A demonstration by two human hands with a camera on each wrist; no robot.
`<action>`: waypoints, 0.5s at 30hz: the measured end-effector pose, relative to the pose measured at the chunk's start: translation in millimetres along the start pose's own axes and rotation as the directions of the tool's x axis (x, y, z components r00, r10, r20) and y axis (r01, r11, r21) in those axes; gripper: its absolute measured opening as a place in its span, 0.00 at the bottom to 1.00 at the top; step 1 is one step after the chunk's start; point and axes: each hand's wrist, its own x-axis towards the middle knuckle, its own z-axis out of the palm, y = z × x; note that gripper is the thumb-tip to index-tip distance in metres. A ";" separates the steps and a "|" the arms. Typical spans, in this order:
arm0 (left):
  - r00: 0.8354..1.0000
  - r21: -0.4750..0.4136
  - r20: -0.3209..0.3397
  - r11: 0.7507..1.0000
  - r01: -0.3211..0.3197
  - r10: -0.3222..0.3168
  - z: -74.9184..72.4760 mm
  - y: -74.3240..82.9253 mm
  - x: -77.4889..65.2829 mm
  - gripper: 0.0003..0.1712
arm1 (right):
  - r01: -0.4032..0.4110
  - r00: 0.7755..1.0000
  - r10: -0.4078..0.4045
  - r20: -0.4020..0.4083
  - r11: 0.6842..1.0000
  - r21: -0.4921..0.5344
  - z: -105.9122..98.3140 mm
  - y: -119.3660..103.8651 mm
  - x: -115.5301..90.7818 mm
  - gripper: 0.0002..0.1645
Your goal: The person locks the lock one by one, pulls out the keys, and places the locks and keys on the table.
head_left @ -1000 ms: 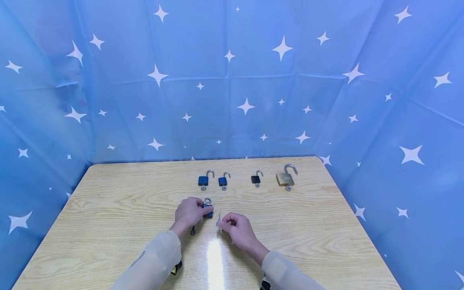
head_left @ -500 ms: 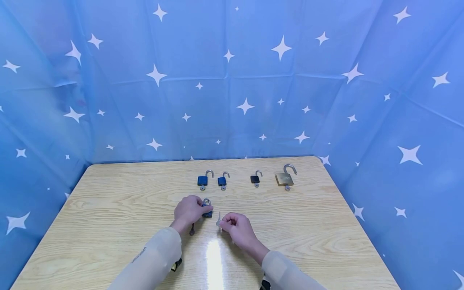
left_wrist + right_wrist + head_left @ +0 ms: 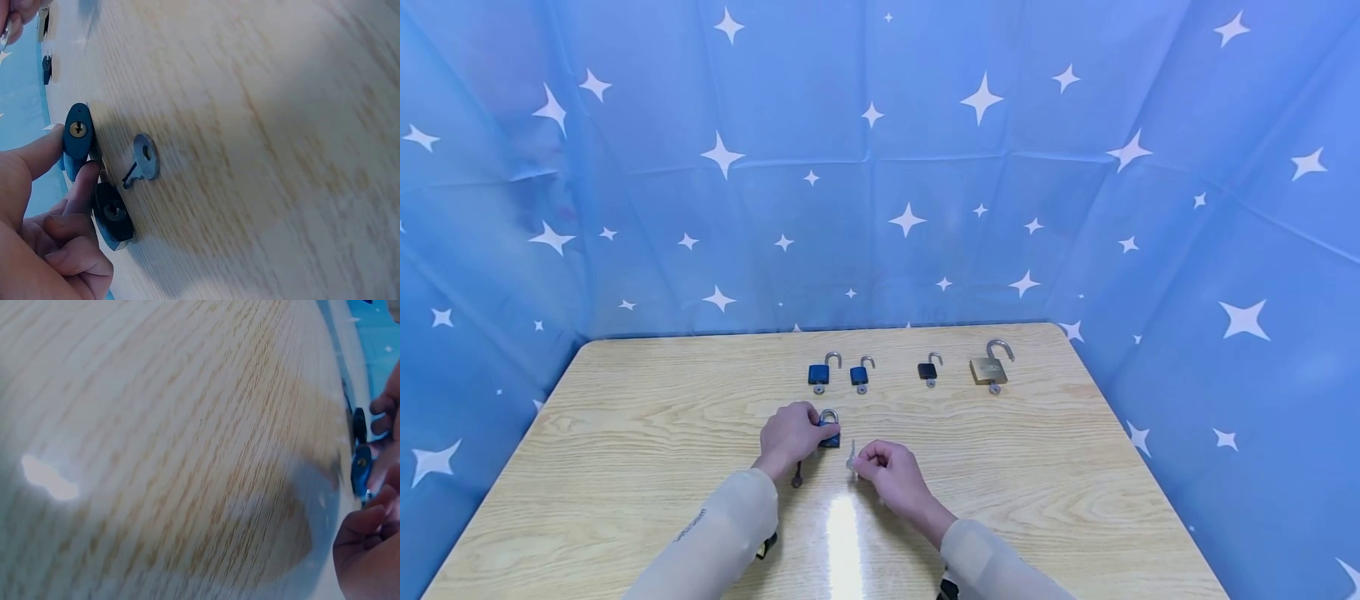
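Note:
My left hand (image 3: pixel 790 435) pinches a blue padlock (image 3: pixel 830 435) between thumb and index finger, its shackle closed. In the left wrist view its brass keyhole (image 3: pixel 78 129) faces the camera. A dark padlock (image 3: pixel 114 214) sits right by the left fingers; the left hand hides it in the head view. Behind these locks, nearer my body, a loose key (image 3: pixel 146 157) lies on the table. My right hand (image 3: pixel 891 475) holds a small silver key (image 3: pixel 852 457) in its fingertips, just right of the blue padlock and apart from it.
Along the far side of the wooden table (image 3: pixel 1037 475) lie two blue padlocks, one larger (image 3: pixel 819 374) and one smaller (image 3: pixel 859 376), a black padlock (image 3: pixel 928 371) and a big brass padlock (image 3: pixel 988 372). Their shackles are open, with keys in them. A starry blue curtain (image 3: pixel 820 208) hangs behind.
Both hands stay almost where they were, still with the blue padlock and the key. The head view has shifted very slightly.

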 end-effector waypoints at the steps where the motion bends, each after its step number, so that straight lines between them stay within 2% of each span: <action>1: 1.000 0.007 -0.003 1.000 -0.004 0.004 0.5 -0.2 0.5 0.23 | -0.002 1.000 0.002 0.000 1.000 -0.001 0.2 -0.1 0.1 0.10; 7: 1.000 0.040 -0.017 0.999 -0.012 0.013 2.1 0.6 1.4 0.25 | 0.000 1.000 0.000 0.005 1.000 -0.012 1.7 0.4 0.8 0.10; 15: 1.000 0.068 -0.023 0.998 -0.006 0.007 4.6 0.1 0.2 0.22 | -0.004 1.000 0.004 0.009 1.000 -0.007 3.4 0.8 0.8 0.10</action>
